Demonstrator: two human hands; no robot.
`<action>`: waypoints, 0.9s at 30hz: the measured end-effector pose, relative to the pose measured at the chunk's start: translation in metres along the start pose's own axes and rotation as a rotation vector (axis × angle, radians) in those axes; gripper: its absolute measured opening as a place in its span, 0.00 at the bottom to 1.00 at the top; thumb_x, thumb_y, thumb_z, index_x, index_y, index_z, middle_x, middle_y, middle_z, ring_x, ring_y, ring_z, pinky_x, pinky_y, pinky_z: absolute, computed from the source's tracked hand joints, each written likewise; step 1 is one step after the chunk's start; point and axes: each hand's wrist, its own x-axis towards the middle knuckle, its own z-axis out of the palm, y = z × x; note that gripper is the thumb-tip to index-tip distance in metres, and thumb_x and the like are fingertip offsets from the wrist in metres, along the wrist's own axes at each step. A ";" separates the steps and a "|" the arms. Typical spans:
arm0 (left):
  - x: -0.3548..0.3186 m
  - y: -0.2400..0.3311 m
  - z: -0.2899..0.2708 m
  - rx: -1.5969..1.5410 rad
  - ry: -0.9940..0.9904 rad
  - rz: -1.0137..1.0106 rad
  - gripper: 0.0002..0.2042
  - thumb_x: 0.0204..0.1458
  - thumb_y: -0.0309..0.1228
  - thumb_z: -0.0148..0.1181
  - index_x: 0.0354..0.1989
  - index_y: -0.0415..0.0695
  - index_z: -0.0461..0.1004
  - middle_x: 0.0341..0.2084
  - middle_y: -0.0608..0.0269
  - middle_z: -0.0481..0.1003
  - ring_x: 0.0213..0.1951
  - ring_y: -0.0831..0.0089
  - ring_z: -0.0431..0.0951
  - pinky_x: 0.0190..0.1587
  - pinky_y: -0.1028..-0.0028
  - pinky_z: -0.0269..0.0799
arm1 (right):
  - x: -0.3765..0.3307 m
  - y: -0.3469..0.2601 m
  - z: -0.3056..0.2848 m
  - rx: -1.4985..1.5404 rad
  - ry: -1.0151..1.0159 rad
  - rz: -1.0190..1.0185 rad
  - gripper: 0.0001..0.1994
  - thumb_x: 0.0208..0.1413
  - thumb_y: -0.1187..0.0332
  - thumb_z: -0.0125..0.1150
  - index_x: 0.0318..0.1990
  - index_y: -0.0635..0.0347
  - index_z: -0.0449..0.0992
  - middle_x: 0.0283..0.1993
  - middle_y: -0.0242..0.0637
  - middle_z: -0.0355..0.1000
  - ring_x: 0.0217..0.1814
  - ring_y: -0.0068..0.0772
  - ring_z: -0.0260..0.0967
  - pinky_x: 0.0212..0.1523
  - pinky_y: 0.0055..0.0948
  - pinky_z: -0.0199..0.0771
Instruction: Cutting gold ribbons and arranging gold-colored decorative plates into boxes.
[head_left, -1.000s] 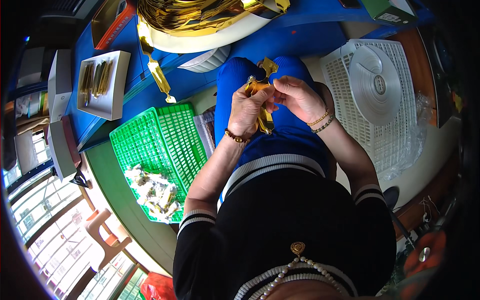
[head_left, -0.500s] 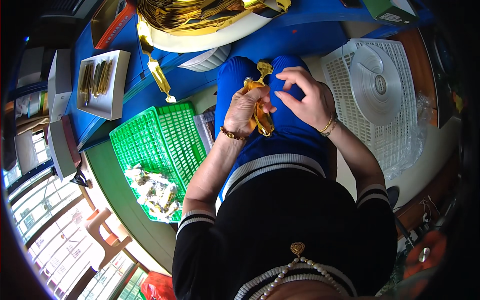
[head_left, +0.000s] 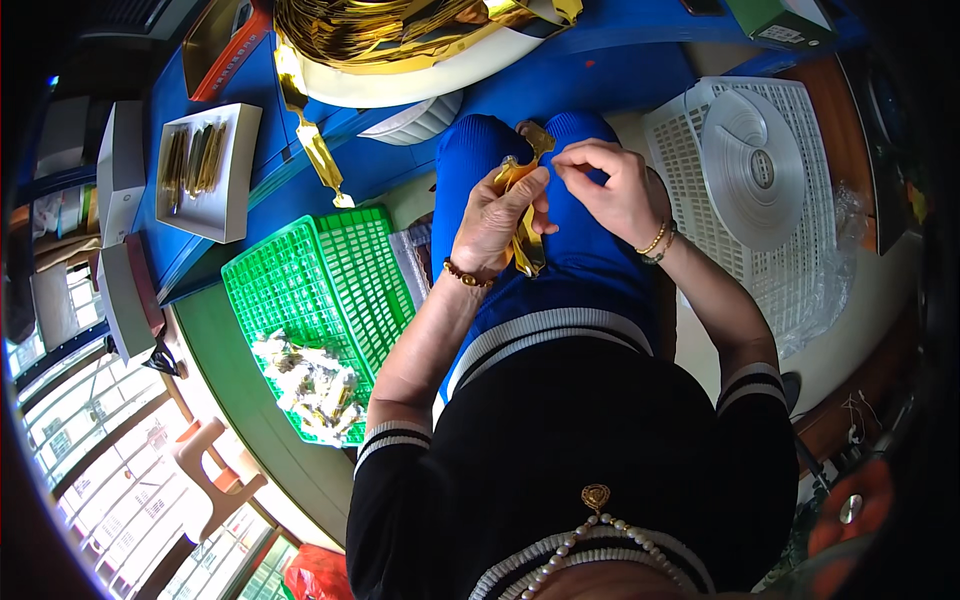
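Over my lap, my left hand (head_left: 492,218) is closed around a shiny gold foil strip (head_left: 528,245). The strip's narrow upper end sticks out past my thumb, and its wider lower part hangs below my fingers. My right hand (head_left: 612,190) is beside that upper end, thumb and forefinger pinched together; whether anything is between them is too small to tell. Ahead of my knees, a white round tub (head_left: 420,84) holds a big coil of gold foil strip (head_left: 370,30). From the tub a loose length of foil (head_left: 318,155) dangles over the blue table edge.
A green plastic basket (head_left: 335,250) stands at the left, with a heap of silver and gold pieces (head_left: 310,390) on its near side. A white box (head_left: 240,170) of foil pieces sits on the blue table. At right, a white basket (head_left: 690,150) carries a pale coiled roll (head_left: 750,190).
My right thumb and forefinger were apart and are now pinched together, beside the foil's upper end. My left hand keeps its hold, with the strip's top shifted slightly right.
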 end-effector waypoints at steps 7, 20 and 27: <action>0.000 -0.003 0.001 -0.031 0.011 0.073 0.09 0.52 0.32 0.56 0.35 0.40 0.68 0.18 0.63 0.70 0.16 0.76 0.70 0.23 0.74 0.75 | -0.003 0.007 0.003 0.530 -0.201 0.481 0.06 0.53 0.72 0.56 0.34 0.66 0.75 0.29 0.29 0.73 0.29 0.16 0.68 0.31 0.15 0.68; 0.005 -0.002 -0.004 0.053 -0.043 -0.025 0.06 0.51 0.28 0.58 0.31 0.37 0.72 0.18 0.60 0.74 0.16 0.75 0.74 0.21 0.78 0.73 | -0.013 0.020 -0.005 0.873 -0.174 0.461 0.05 0.54 0.74 0.54 0.35 0.67 0.73 0.49 0.39 0.65 0.50 0.22 0.62 0.50 0.21 0.62; 0.003 -0.004 0.005 0.142 -0.063 -0.002 0.07 0.52 0.29 0.56 0.32 0.38 0.70 0.18 0.60 0.73 0.16 0.76 0.73 0.20 0.78 0.72 | 0.000 0.007 -0.007 0.750 -0.240 0.584 0.07 0.54 0.71 0.55 0.35 0.67 0.74 0.33 0.31 0.72 0.37 0.16 0.66 0.41 0.15 0.65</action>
